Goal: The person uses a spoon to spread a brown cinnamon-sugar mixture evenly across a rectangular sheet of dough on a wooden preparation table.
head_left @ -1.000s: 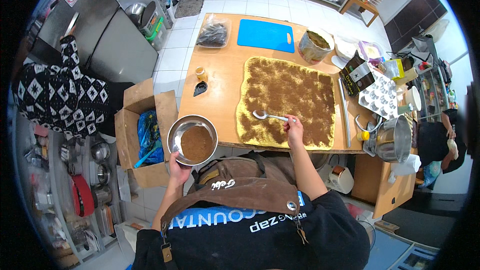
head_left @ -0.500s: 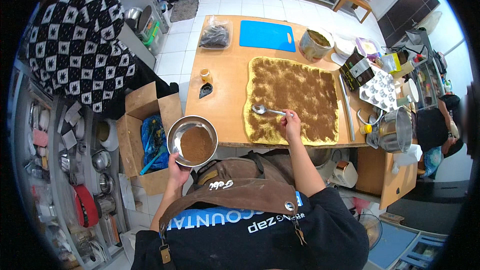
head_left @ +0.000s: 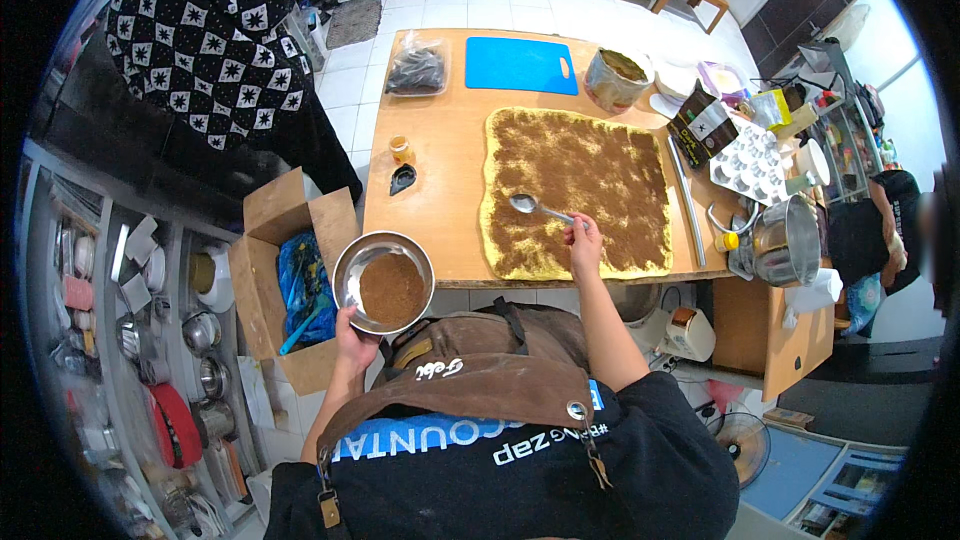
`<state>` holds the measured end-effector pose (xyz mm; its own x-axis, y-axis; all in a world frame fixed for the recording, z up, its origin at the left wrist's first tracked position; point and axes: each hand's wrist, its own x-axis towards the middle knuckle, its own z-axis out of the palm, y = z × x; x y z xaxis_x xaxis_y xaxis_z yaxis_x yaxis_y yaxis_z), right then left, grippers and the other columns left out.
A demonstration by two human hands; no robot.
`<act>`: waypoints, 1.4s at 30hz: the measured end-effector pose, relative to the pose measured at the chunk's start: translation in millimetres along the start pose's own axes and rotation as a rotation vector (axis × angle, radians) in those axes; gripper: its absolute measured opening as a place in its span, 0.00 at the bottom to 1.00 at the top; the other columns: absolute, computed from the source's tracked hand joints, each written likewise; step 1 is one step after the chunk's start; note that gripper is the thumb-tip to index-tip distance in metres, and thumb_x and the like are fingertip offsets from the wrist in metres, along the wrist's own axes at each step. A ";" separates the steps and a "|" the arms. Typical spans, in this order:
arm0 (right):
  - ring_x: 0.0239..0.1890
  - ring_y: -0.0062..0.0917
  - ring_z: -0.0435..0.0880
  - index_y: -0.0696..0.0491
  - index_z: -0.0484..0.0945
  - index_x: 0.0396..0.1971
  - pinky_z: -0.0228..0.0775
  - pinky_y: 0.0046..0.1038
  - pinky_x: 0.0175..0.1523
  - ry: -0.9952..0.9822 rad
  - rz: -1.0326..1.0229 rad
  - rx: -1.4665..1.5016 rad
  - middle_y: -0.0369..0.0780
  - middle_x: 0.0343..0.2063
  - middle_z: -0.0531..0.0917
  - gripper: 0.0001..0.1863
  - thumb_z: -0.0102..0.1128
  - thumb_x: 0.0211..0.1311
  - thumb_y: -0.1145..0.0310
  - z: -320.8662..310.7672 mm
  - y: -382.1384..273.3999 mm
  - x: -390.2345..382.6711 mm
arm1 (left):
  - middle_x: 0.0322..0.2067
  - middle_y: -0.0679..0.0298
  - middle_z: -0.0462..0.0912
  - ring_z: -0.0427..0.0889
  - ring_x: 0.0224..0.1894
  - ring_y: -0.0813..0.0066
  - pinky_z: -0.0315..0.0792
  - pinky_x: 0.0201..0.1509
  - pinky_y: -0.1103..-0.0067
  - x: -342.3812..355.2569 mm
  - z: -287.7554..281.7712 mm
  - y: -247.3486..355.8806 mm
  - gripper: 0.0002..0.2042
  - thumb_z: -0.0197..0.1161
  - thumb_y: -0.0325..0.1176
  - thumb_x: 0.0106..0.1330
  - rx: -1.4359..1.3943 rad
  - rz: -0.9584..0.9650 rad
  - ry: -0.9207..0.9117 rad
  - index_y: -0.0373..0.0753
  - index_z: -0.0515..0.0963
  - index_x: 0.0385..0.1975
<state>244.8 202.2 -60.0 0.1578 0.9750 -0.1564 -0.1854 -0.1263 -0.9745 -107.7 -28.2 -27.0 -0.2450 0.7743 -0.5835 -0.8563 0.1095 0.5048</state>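
A rolled-out yellow sheet of dough (head_left: 488,200) lies on the wooden table, largely covered by patchy brown powder. Over its lower middle, my right hand (head_left: 584,244) grips a metal spoon (head_left: 545,210) by the handle, its bowl pointing left above the powder. My left hand (head_left: 356,340) holds the rim of a steel bowl (head_left: 424,270) off the table's near left corner. Loose brown powder (head_left: 392,290) fills part of the bowl. The left fingers are partly hidden beneath the bowl.
A blue cutting board (head_left: 520,64), a bag of dark pieces (head_left: 418,70) and a large tin (head_left: 617,80) stand along the far side. A metal rod (head_left: 687,202) lies right of the dough. An open carton (head_left: 262,285) sits left; a person in a checked top (head_left: 215,50) stands beyond.
The spoon has shifted slightly right and toward me relative to the dough. The person at the left has moved to the right. My left hand still holds the bowl.
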 end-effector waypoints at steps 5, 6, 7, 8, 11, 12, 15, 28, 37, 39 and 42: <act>0.19 0.13 0.67 0.56 0.73 0.35 0.60 0.15 0.24 -0.117 0.053 -0.087 0.33 0.17 0.71 0.10 0.45 0.63 0.67 7.2 9.2 8.4 | 0.47 0.59 0.71 0.70 0.50 0.63 0.63 0.55 0.64 0.7 -10.4 -3.1 0.24 0.50 0.43 0.52 0.040 0.028 0.006 0.39 0.65 0.49; 0.19 0.13 0.67 0.56 0.73 0.35 0.60 0.15 0.24 -0.079 -0.023 -0.107 0.33 0.18 0.72 0.10 0.45 0.63 0.67 6.3 10.3 12.1 | 0.46 0.62 0.72 0.72 0.47 0.65 0.67 0.51 0.69 -1.2 -11.0 -3.1 0.25 0.51 0.42 0.51 0.033 0.021 -0.018 0.40 0.64 0.49; 0.19 0.13 0.67 0.57 0.73 0.35 0.60 0.15 0.25 -0.042 -0.098 -0.127 0.33 0.18 0.72 0.10 0.45 0.63 0.67 5.8 10.9 17.3 | 0.46 0.62 0.72 0.72 0.47 0.65 0.67 0.51 0.69 -2.5 -11.3 -3.3 0.25 0.51 0.42 0.51 0.033 0.018 -0.020 0.40 0.64 0.49; 0.19 0.13 0.67 0.58 0.72 0.36 0.61 0.15 0.25 0.012 -0.152 -0.082 0.34 0.19 0.72 0.10 0.45 0.63 0.68 8.7 11.6 25.6 | 0.46 0.62 0.72 0.72 0.48 0.64 0.66 0.51 0.69 -3.5 -11.3 -3.5 0.25 0.50 0.42 0.51 0.026 0.011 -0.014 0.40 0.64 0.50; 0.19 0.13 0.67 0.58 0.73 0.35 0.59 0.15 0.23 -0.001 -0.123 0.124 0.33 0.18 0.72 0.10 0.46 0.62 0.67 19.2 13.5 38.7 | 0.47 0.61 0.71 0.71 0.49 0.65 0.65 0.52 0.68 -8.7 -9.5 9.1 0.25 0.50 0.42 0.51 0.024 0.016 -0.011 0.39 0.64 0.50; 0.19 0.13 0.67 0.58 0.73 0.35 0.59 0.16 0.23 -0.029 -0.139 0.020 0.33 0.17 0.72 0.10 0.46 0.62 0.67 21.3 13.5 38.0 | 0.47 0.61 0.71 0.70 0.49 0.65 0.64 0.53 0.68 -11.3 -9.3 12.2 0.25 0.50 0.42 0.51 0.014 0.018 -0.016 0.39 0.64 0.50; 0.18 0.12 0.67 0.57 0.73 0.36 0.60 0.16 0.22 -0.142 0.062 -0.061 0.34 0.16 0.72 0.10 0.45 0.62 0.68 20.7 15.0 33.7 | 0.48 0.60 0.71 0.70 0.50 0.65 0.64 0.53 0.68 -16.1 -8.1 15.5 0.24 0.50 0.42 0.52 0.013 0.059 -0.037 0.38 0.64 0.50; 0.16 0.13 0.69 0.56 0.74 0.35 0.62 0.16 0.21 0.056 -0.022 0.024 0.34 0.16 0.74 0.10 0.45 0.62 0.67 25.1 12.2 63.4 | 0.48 0.61 0.71 0.70 0.50 0.64 0.62 0.56 0.66 -7.4 9.2 -4.8 0.24 0.48 0.42 0.53 0.023 0.058 -0.036 0.39 0.65 0.50; 0.15 0.13 0.69 0.56 0.74 0.35 0.62 0.16 0.19 0.025 -0.007 0.024 0.34 0.16 0.73 0.10 0.45 0.62 0.67 31.1 11.3 86.0 | 0.49 0.60 0.70 0.68 0.51 0.65 0.61 0.56 0.68 -9.4 43.3 -29.0 0.23 0.50 0.39 0.54 -0.002 0.057 -0.030 0.37 0.63 0.50; 0.14 0.13 0.68 0.55 0.73 0.34 0.61 0.16 0.18 -0.047 0.096 -0.188 0.34 0.15 0.73 0.09 0.45 0.62 0.67 32.9 14.6 84.5 | 0.49 0.61 0.70 0.68 0.52 0.66 0.61 0.56 0.69 -12.7 52.6 -35.7 0.23 0.49 0.40 0.54 -0.001 0.047 -0.036 0.37 0.63 0.50; 0.12 0.15 0.68 0.56 0.73 0.32 0.60 0.17 0.16 -0.082 0.185 -0.202 0.36 0.14 0.73 0.09 0.44 0.61 0.68 30.6 23.7 75.8 | 0.49 0.61 0.70 0.68 0.52 0.67 0.60 0.57 0.69 -14.3 59.1 -44.2 0.24 0.49 0.41 0.54 0.020 0.066 -0.028 0.38 0.63 0.51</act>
<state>222.6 278.7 -90.0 0.0587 0.9424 -0.3292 -0.0057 -0.3294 -0.9442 -39.5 -7.2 -3.4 -0.2874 0.7971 -0.5310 -0.8293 0.0703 0.5543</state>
